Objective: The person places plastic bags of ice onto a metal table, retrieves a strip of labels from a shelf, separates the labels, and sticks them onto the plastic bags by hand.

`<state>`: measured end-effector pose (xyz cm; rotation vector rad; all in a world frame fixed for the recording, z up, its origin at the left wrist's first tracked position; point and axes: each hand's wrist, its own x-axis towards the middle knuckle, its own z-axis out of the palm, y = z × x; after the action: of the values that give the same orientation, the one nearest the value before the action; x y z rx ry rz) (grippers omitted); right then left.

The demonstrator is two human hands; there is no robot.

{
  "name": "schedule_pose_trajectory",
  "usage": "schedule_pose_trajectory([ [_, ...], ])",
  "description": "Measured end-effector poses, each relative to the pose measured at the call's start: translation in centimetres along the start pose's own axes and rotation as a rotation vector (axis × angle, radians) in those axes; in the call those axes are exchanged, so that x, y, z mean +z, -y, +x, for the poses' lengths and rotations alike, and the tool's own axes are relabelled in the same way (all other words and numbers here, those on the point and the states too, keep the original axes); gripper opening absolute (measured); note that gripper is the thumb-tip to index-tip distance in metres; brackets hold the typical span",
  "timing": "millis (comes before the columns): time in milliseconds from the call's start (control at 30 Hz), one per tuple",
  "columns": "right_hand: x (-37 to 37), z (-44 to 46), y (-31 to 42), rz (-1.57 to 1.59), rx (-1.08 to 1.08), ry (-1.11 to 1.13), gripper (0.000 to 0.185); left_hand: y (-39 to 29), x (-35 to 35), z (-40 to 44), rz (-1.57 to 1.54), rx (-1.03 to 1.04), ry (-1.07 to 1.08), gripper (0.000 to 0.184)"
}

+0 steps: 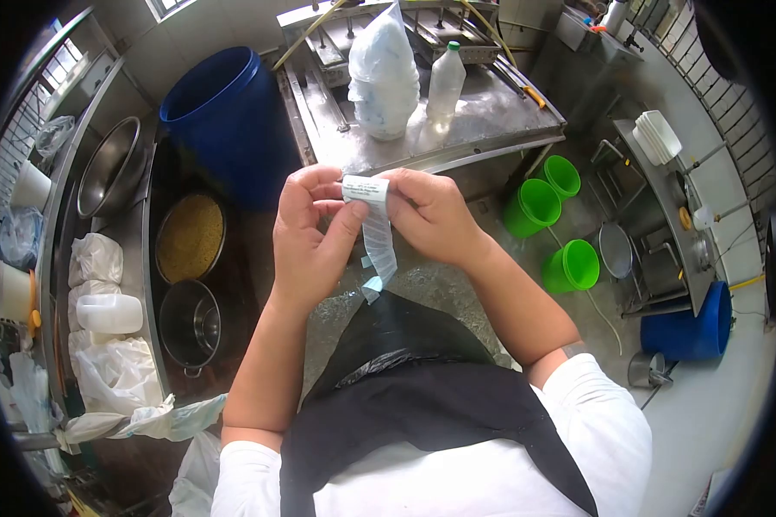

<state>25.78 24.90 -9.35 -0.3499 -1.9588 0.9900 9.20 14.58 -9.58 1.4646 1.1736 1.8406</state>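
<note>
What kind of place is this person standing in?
Probably a commercial kitchen or small food-preparation room, judging by the large metal bowl and deep metal pot at the left, and the metal worktable in front of the person.

White label point(366, 189) (dark print), green buckets point(556, 276)

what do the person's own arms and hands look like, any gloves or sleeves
The left hand and right hand are ungloved, with bare wrists and forearms. White short sleeves cover the upper arms; a small greyish patch, too unclear to identify, shows beside the right sleeve's edge.
</note>
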Motion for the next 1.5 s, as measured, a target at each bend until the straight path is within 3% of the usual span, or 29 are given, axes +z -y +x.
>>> schedule_pose_trajectory([
  [100,-0.4,0.0,0.8,-0.002,0.042,0.046,0.015,-0.7,0.1,0.2,0.104,0.020,-0.050,0.025],
  [267,-0.7,-0.2,0.6,0.024,0.030,0.112,0.016,-1.2,-0.9,0.4,0.106,0.006,0.041,0.020],
  [333,-0.3,-0.5,0.7,0.327,0.145,0.042,0.017,-1.6,-0.9,0.4,0.073,-0.012,0.042,0.016],
  [433,-0.2,-0.3,1.9,0.497,0.177,0.060,0.016,-1.8,-0.6,0.3,0.005,-0.062,0.036,0.011],
  [633,0.3,-0.4,1.7,0.357,0.271,-0.003,0.012,-1.0,0.0,-0.1,-0.135,-0.135,0.010,0.008],
  [867,1.0,0.0,0.9,0.469,0.070,-0.078,0.013,0.5,-0.2,-1.0,-0.187,-0.277,0.119,0.017],
  [967,1.0,0.0,0.6,0.652,0.230,0.111,0.021,0.0,0.7,-0.5,-0.205,-0.279,0.097,0.019],
  [1167,-0.1,2.4,1.7,0.788,0.266,-0.100,0.042,2.1,1.2,-0.8,-0.250,-0.385,0.183,0.023],
  [1333,-3.9,5.4,3.1,1.017,0.142,-0.202,0.036,6.0,-0.4,-1.4,-0.150,-0.551,0.372,0.023],
  [1500,-6.8,7.5,4.6,0.972,0.140,-0.389,0.030,8.0,-1.5,-2.8,-0.132,-0.612,0.464,0.023],
])
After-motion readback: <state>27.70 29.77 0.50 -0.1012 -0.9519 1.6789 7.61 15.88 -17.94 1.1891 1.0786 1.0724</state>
